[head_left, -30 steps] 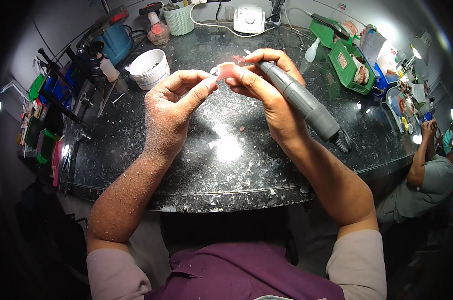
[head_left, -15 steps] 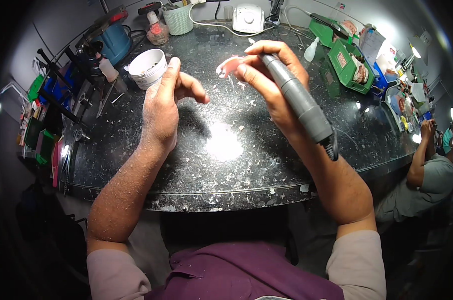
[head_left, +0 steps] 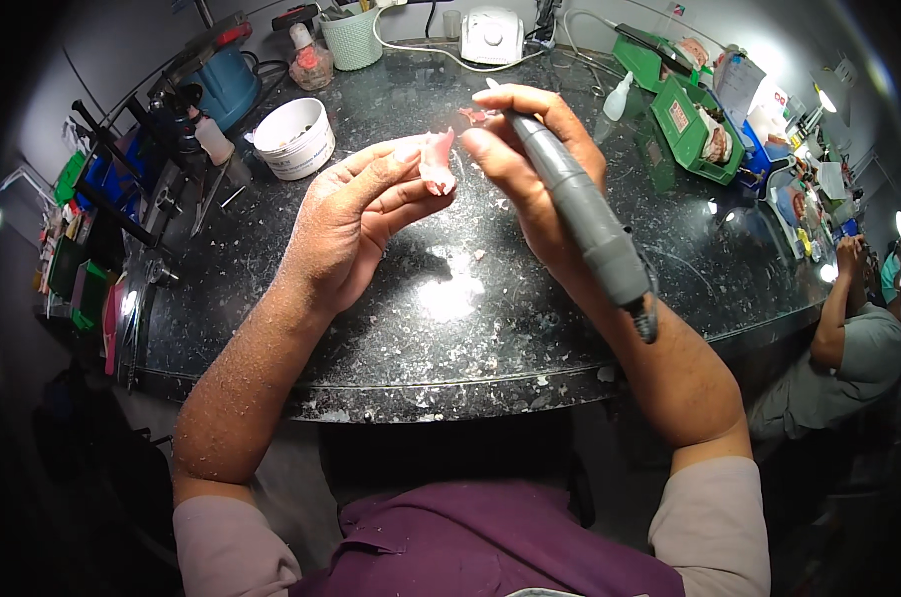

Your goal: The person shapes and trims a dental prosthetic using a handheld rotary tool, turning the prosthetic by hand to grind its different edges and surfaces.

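My left hand (head_left: 356,204), dusted with pale powder, pinches a pink denture plate (head_left: 437,167) between thumb and fingers over the middle of the bench. A little to its right, my right hand (head_left: 540,149) is closed around a dark grey handpiece (head_left: 580,204), a rotary tool whose cord trails back over my forearm. The working tip is hard to make out behind the fingers. By those fingertips shows a small reddish bit (head_left: 475,115); whether it is held or lies on the bench I cannot tell. The tool and the plate are apart.
A white tub (head_left: 293,139) stands left of my hands on the speckled dark bench (head_left: 441,348). Behind are a white control box (head_left: 492,36), a green-white pot (head_left: 353,40) and a glass bottle (head_left: 312,62). Green trays (head_left: 684,124) with dental models sit right. Another person (head_left: 838,348) sits beyond.
The pink plate, earlier at my right fingertips, is now in my left hand, which has moved right and closed on it. The handpiece has shifted slightly left and down.
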Demonstrator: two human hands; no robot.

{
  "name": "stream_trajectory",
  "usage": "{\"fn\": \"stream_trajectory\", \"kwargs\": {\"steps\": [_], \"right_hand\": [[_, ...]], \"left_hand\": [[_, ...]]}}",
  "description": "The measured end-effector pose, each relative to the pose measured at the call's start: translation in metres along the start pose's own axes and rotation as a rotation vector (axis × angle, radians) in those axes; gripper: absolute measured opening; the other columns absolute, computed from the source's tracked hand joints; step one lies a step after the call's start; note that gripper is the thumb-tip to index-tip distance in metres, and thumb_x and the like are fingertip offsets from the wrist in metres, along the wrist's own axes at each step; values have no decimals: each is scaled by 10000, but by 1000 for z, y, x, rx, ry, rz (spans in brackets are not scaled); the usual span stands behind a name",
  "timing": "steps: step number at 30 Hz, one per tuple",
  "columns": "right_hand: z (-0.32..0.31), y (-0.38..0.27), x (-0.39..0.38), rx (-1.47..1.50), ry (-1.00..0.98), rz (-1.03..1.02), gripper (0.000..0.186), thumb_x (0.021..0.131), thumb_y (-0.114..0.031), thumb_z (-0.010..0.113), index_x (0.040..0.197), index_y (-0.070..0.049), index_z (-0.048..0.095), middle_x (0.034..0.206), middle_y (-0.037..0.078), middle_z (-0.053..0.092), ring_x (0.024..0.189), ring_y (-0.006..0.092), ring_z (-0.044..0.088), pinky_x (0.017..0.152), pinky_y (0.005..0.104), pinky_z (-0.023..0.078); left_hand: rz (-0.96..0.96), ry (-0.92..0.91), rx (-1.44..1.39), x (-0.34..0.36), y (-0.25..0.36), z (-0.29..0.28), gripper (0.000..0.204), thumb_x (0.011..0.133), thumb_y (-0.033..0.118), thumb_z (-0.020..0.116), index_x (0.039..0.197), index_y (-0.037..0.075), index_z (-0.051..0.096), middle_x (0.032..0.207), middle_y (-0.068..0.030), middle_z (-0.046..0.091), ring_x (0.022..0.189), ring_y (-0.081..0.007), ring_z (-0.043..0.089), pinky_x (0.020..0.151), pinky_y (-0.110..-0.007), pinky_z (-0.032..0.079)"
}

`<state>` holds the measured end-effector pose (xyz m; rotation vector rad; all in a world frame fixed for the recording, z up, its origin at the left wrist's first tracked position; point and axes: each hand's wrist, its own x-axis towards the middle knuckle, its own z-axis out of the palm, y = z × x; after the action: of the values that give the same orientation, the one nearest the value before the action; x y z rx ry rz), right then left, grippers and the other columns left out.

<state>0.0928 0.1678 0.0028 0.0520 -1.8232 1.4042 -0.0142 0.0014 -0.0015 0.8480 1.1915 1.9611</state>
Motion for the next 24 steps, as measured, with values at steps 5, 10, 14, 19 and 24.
{"fn": "stream_trajectory", "kwargs": {"steps": [5,10,14,19,24], "right_hand": [[-19,10,14,-455,-94,-665,409,738,12,688,1132,-95,702,994,52,686,816,150,627,796,294,526],[-6,17,9,-137,-67,-534,317,737,-35,753,1042,-46,669,1013,90,696,952,216,692,983,418,507],[-7,19,10,-168,-177,-637,305,747,10,719,1031,-16,613,1048,144,690,1049,253,679,1060,504,436],[-5,15,7,-172,-171,-620,286,737,-28,755,997,-15,636,999,148,710,959,244,710,978,421,513],[-5,23,9,-110,-160,-619,288,736,-21,744,999,-11,627,1010,152,708,941,246,711,913,374,541]], "left_hand": [[-48,33,-226,-1,5,6,350,991,225,590,1193,-61,584,1068,-141,663,1002,-239,678,976,-397,557],[-111,25,-352,2,-1,-7,299,992,222,588,1116,-49,597,1017,-131,659,990,-236,683,964,-398,571],[-138,29,-413,-1,2,-5,272,990,207,586,1084,-48,605,991,-126,663,965,-224,688,933,-378,586],[-157,-13,-438,-1,2,-5,266,983,202,596,1078,-46,609,966,-130,671,939,-204,690,911,-356,591],[-173,-26,-441,0,2,-6,260,980,199,597,1074,-43,613,958,-124,674,920,-193,689,904,-348,592]]}}
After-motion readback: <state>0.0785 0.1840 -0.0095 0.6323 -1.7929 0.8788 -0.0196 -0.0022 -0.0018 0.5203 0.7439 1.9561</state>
